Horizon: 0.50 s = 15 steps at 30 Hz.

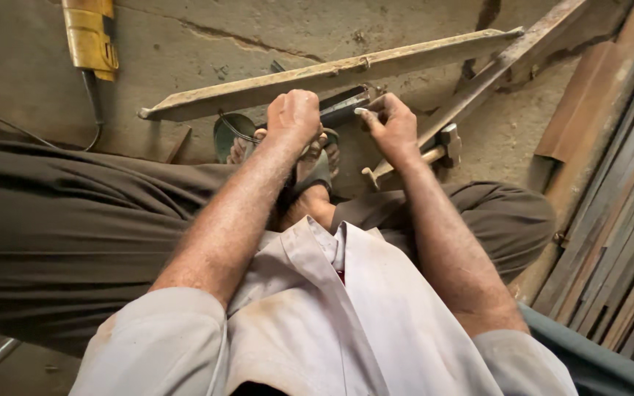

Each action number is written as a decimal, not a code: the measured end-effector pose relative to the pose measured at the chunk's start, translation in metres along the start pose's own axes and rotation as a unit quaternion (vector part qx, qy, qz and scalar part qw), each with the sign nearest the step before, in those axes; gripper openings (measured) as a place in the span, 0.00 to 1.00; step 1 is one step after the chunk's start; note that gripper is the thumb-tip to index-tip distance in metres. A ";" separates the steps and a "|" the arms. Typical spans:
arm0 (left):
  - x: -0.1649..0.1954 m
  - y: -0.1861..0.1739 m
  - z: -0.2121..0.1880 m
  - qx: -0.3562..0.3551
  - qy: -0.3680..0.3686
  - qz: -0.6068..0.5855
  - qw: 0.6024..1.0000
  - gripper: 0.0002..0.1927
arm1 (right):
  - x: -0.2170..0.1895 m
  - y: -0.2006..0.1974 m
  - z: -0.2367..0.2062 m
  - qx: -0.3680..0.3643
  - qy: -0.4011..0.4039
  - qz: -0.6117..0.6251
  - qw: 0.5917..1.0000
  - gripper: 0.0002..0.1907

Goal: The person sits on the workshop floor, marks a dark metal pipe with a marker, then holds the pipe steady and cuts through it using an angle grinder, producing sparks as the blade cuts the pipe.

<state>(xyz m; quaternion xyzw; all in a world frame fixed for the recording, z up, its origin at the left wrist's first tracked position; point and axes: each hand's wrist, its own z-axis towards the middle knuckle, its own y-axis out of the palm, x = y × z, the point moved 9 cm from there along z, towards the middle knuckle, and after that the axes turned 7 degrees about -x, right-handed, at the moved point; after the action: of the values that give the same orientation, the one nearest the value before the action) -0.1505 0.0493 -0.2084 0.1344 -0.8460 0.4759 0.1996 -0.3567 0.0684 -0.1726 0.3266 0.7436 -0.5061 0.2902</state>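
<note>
A seated person's left hand [293, 117] closes in a fist on one end of a short dark metal piece [343, 107], while the right hand [392, 126] pinches its other end, held just above a sandalled foot [315, 165]. A hammer [434, 152] lies beside the right wrist. Long rusty steel bars [332, 73] rest on the concrete floor [23, 51] beyond, a yellow power tool [91, 37] farther left.

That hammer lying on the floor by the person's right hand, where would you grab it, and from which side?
Probably by the wooden handle. The hammer lies flat on the concrete floor, metal head at its right end, handle running left toward the right hand. A rusty metal bar crosses just behind it, so coming down from above, nearer the handle's free left end, looks the least blocked.
</note>
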 end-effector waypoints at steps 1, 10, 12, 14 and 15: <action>0.001 0.000 0.000 -0.003 -0.002 0.001 1.000 0.09 | -0.009 0.000 -0.003 0.012 -0.017 -0.067 0.998 0.10; 0.004 -0.005 -0.006 -0.037 -0.019 -0.013 0.999 0.11 | -0.017 0.005 -0.006 0.072 -0.035 -0.098 0.992 0.07; 0.004 -0.004 -0.005 -0.036 -0.019 -0.015 0.999 0.11 | -0.016 0.006 -0.006 0.069 -0.047 -0.112 0.990 0.08; 0.004 -0.002 -0.003 -0.036 -0.018 -0.014 0.999 0.11 | -0.019 0.008 -0.008 0.068 -0.066 -0.125 0.988 0.07; 0.004 -0.001 -0.002 -0.035 -0.018 -0.012 0.999 0.11 | -0.022 0.008 -0.009 0.068 -0.080 -0.131 0.986 0.07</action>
<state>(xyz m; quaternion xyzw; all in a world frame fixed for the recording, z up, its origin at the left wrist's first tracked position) -0.1528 0.0504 -0.2051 0.1456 -0.8640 0.4409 0.1946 -0.3377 0.0748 -0.1571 0.2034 0.7184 -0.6136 0.2569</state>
